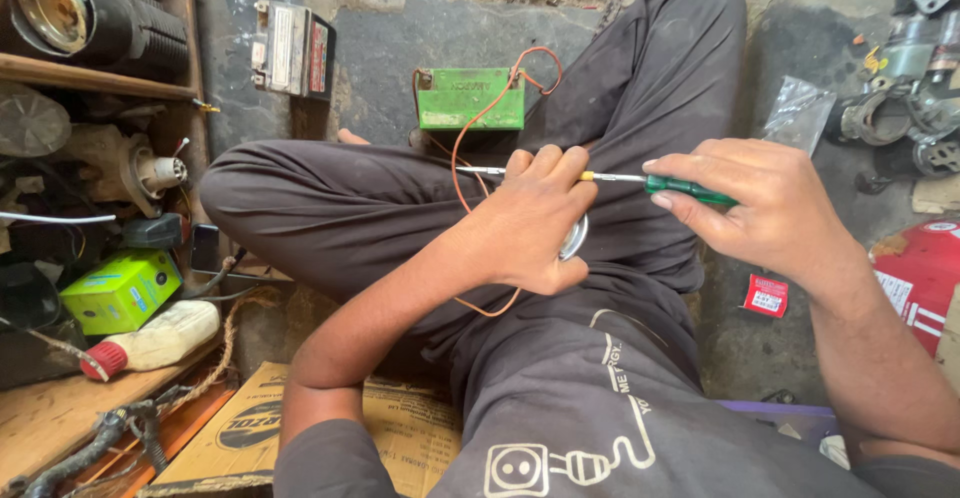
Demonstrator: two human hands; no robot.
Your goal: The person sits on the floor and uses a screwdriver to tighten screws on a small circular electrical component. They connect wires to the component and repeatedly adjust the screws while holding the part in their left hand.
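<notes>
I sit cross-legged on the floor. My left hand (530, 220) is closed around a round metal part (574, 238), mostly hidden under the palm, resting on my lap. An orange wire (462, 158) loops from under that hand toward a green battery (470, 99) on the floor ahead. My right hand (765, 208) grips a green-handled screwdriver (690, 191). Its shaft runs left across my left fingers, and the tip pokes out beyond them.
A second battery (292, 50) stands at the back left. Wooden shelves (95, 78) on the left hold motor parts, a green box (122, 290) and a white bottle (160, 339). Metal parts (905, 88) lie at the right, a red cylinder (925, 273) beside my right arm, cardboard (250, 428) underneath.
</notes>
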